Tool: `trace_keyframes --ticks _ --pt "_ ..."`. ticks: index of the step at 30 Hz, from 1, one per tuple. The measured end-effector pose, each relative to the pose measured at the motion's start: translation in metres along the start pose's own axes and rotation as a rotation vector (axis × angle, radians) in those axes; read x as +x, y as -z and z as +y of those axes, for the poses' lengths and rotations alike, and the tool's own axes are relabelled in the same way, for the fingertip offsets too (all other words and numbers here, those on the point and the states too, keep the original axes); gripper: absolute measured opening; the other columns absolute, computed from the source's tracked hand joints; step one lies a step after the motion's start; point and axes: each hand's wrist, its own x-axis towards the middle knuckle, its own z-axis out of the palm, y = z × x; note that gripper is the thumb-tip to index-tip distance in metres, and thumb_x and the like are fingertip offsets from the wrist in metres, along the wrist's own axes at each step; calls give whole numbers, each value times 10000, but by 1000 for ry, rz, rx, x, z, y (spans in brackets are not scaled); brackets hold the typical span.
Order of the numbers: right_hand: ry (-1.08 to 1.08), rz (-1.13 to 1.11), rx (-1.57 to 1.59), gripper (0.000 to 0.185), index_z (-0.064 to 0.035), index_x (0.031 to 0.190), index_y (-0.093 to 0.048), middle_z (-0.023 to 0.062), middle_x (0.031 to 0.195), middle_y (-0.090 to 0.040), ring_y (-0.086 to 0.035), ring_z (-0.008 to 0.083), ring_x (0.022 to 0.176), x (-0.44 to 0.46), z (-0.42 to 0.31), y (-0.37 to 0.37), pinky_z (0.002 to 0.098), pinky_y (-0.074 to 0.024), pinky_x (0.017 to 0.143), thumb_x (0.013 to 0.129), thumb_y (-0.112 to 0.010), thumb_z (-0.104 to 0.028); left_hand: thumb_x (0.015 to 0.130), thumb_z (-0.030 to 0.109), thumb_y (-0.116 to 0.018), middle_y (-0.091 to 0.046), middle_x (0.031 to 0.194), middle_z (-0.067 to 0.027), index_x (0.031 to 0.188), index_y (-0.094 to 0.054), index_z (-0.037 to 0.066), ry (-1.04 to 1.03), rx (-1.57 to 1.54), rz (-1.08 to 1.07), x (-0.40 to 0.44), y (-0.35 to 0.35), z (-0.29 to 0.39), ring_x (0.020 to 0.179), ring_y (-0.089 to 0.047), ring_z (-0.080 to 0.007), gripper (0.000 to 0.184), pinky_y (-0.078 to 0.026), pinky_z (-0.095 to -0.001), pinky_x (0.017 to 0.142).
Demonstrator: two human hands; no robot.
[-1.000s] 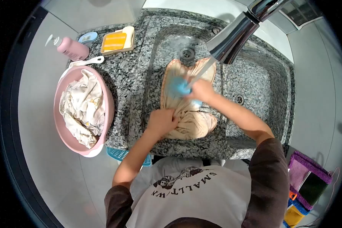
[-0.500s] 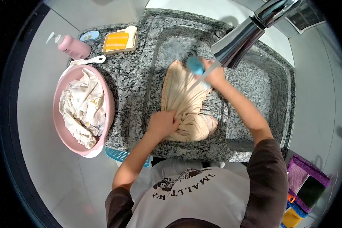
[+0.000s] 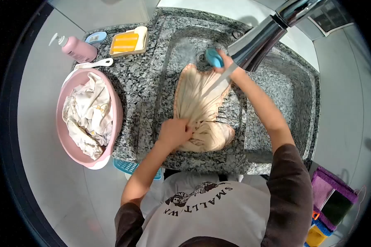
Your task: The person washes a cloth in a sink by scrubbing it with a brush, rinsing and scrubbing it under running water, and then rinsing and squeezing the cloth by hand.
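Note:
A wet cream cloth garment [image 3: 200, 94] with a scalloped, peach-coloured edge lies spread on the stone washing surface, bunched at its near end. My left hand [image 3: 175, 132] is closed on the gathered folds and presses them down. Over the cloth's far end, my right hand [image 3: 231, 71] grips a blue oval scrub brush [image 3: 214, 57]; its underside is partly hidden. A stream of water [image 3: 220, 81] runs from the chrome faucet [image 3: 257, 43] past my right hand and onto the cloth.
At left stands a pink basin [image 3: 116, 119] holding pale clothes [image 3: 88, 111], with a white-handled brush [image 3: 97, 64] at its rim. Behind it are a pink pump bottle [image 3: 80, 49], a light-blue oval item [image 3: 96, 37] and a tray of soap bars [image 3: 127, 42]. The granite sink [image 3: 276, 90] extends right.
My right hand and the brush have shifted slightly toward the far edge of the cloth, and the brush has tilted. My left hand keeps its hold on the folds.

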Motion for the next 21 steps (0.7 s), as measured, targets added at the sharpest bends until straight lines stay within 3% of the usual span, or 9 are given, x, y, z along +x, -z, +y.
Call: trace_keyframes --ticks 2,4,7,8,10,13,14,18,21 --pt "157 109 223 493 -71 1153 -499 156 873 -631 -634 248 692 5 46 -44 337 -526 586 731 -661 -268 749 279 -547 -610 664 -150 751 -589 45 -2 7 -10 0 1 1 656 -606 -329 238 -486 -431 626" --pt "177 39 102 505 -82 1168 -503 134 827 -632 -629 233 685 1 -19 15 338 -527 585 732 -666 -279 751 280 -544 -611 666 -148 760 -592 45 5 8 -12 1 5 3 658 -607 -329 240 -486 -430 626" --pt "436 -67 107 549 -129 1177 -525 143 772 -612 -623 245 703 -70 -118 49 361 -527 618 709 -675 -375 751 279 -543 -614 671 -146 765 -593 44 25 -5 -39 1 6 4 657 -607 -328 240 -487 -430 625" --pt "434 -69 108 549 -129 1177 -525 143 772 -612 -623 245 703 -67 -112 44 361 -527 618 709 -675 -375 751 279 -544 -613 670 -144 761 -592 45 21 8 -38 1 4 3 653 -607 -328 239 -487 -429 623" --pt "75 -181 109 594 -146 1172 -530 176 786 -603 -622 283 769 -45 -91 37 392 -518 662 651 -726 -352 751 279 -544 -613 669 -142 757 -590 46 18 27 -25 4 5 2 650 -607 -328 238 -488 -429 621" --pt "84 69 -155 620 -146 1183 -523 181 814 -602 -620 296 781 -10 -40 44 402 -515 671 639 -730 -358 748 278 -545 -611 666 -144 754 -590 48 5 27 -3 1 5 5 636 -606 -331 234 -487 -432 614" --pt "107 79 -42 622 -134 1185 -518 179 811 -599 -620 293 769 3 -16 28 401 -514 675 640 -733 -344 739 285 -564 -608 664 -145 747 -589 50 3 4 21 0 1 3 640 -602 -336 236 -484 -435 609" --pt "-85 -242 458 640 -114 1164 -521 200 850 -600 -622 312 817 -20 -80 43 393 -524 721 598 -773 -274 736 283 -565 -605 656 -151 747 -589 51 4 5 38 1 1 1 621 -602 -336 234 -487 -433 603" --pt "126 -163 335 663 -111 1168 -520 201 863 -610 -631 313 799 -27 -66 4 382 -530 712 584 -779 -290 733 280 -566 -606 654 -151 740 -588 51 -12 8 -1 1 3 -1 629 -604 -337 231 -488 -433 612"
